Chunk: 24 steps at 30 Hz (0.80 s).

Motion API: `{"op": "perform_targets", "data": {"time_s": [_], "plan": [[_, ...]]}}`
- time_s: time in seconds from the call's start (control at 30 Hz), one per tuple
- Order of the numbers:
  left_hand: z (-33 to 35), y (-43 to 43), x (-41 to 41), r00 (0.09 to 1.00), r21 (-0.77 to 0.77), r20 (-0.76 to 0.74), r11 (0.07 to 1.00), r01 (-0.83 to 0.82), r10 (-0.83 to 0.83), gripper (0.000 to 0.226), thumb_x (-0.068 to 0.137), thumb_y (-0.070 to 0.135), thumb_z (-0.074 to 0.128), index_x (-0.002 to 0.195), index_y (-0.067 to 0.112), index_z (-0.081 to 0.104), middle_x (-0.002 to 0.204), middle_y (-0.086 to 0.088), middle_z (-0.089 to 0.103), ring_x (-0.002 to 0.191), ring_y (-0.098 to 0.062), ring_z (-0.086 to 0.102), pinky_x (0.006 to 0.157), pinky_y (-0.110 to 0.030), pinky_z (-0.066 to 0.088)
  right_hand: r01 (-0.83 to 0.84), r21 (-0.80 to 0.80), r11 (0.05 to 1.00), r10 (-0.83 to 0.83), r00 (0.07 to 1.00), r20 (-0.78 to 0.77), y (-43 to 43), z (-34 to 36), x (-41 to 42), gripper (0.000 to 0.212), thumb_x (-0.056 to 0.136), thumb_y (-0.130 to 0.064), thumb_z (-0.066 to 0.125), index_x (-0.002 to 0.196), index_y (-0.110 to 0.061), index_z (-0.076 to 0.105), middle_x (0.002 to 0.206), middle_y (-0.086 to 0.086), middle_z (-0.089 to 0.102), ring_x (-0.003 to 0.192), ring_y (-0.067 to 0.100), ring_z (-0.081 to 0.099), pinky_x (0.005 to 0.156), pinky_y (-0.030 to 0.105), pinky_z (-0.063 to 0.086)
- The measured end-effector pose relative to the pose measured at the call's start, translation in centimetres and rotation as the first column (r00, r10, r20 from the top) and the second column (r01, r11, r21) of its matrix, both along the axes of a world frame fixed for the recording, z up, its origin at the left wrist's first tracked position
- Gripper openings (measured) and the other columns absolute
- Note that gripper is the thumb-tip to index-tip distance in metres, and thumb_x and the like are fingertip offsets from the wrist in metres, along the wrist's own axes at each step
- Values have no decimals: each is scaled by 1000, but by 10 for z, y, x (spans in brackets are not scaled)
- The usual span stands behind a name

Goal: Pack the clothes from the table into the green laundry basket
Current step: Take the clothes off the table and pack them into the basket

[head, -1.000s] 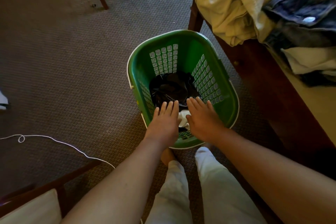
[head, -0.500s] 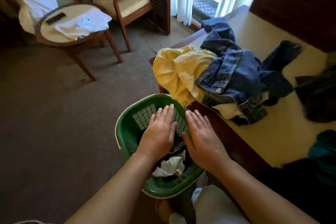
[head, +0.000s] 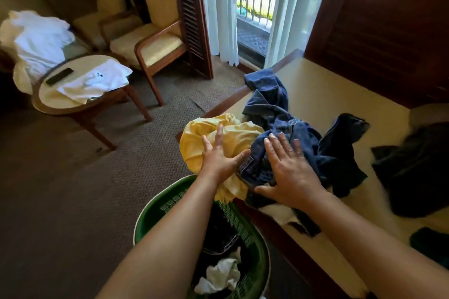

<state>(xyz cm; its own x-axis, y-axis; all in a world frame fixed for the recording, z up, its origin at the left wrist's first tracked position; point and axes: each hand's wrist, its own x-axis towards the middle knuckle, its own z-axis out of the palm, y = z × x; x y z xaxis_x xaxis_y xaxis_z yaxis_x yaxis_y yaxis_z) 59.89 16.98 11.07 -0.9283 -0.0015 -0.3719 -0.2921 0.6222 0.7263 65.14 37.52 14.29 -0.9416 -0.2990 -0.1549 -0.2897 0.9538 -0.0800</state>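
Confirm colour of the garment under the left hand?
Yellow garment, plain, under the left hand; head view.

Basket at my feet, table to its right, clothes piled at the table's near corner.

I see the laundry basket on the floor, touching the table edge, with crumpled garments inside. On the table, a shirt overhangs the corner above the basket; jeans lie just right of it, more clothes farther right. Behind left stand a round side table and chairs.
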Motion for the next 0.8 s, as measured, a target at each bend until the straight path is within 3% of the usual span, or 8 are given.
{"op": "perform_targets", "data": {"time_s": [0.13,0.3,0.4,0.5,0.57,0.67,0.73,0.8], "plan": [[-15,15,-23,997,-100,63,995,-27,33,77,80,38,80,145,46,39,143,-11,42,136,-36,42,114,-47,41,87,54,995,-91,993,77,16,-4,-22,144,59,-97,48,157,-19,-21,166,3,-23,150,34,-27,119,63,-12],[12,15,-12,985,-38,-107,989,-143,138,43,78,-4,59,106,28,60,95,-3,64,92,-25,63,68,-30,47,129,4,992,-129,981,146,27,-8,-28,149,52,-103,43,158,-20,-19,168,-1,-18,152,34,-20,120,65,-6],[34,7,6,889,130,-354,957,-260,290,48,70,-9,57,101,26,66,95,0,64,84,-16,61,65,-23,45,187,-36,982,-178,969,168,37,-2,-34,150,47,-108,34,160,-20,-11,170,-3,-5,155,28,-7,119,69,2],[42,6,13,797,115,-487,930,-348,358,47,73,-3,62,110,27,68,110,-1,57,92,-17,57,76,-23,46,227,-25,974,-215,950,228,46,5,-49,156,41,-108,40,160,-19,-8,169,-2,-3,155,26,-6,118,70,3],[36,10,8,878,-2,-402,959,-284,260,47,76,21,71,121,36,66,126,-4,49,114,-24,52,97,-33,47,179,35,983,-182,948,261,49,8,-63,161,36,-107,46,160,-20,-8,168,2,-12,153,31,-18,116,71,-6],[18,18,-2,993,-250,-107,965,-78,53,75,78,61,71,147,57,41,165,-6,13,151,-43,18,124,-53,25,159,41,986,-163,926,339,56,13,-89,162,31,-104,55,159,-29,-10,165,4,-27,147,36,-32,111,74,-15],[12,23,-5,995,-242,81,970,-31,52,91,84,60,74,155,62,17,170,-10,-8,155,-48,5,124,-58,20,220,22,975,-210,888,410,64,17,-109,164,29,-101,61,157,-35,-17,163,4,-31,145,37,-35,110,75,-17],[7,23,-6,985,-199,145,978,-63,92,102,83,52,80,156,63,8,169,-14,-7,153,-48,16,121,-55,27,286,16,958,-257,833,491,72,17,-122,166,26,-98,68,154,-42,-22,161,0,-35,143,40,-37,111,75,-13]]}}
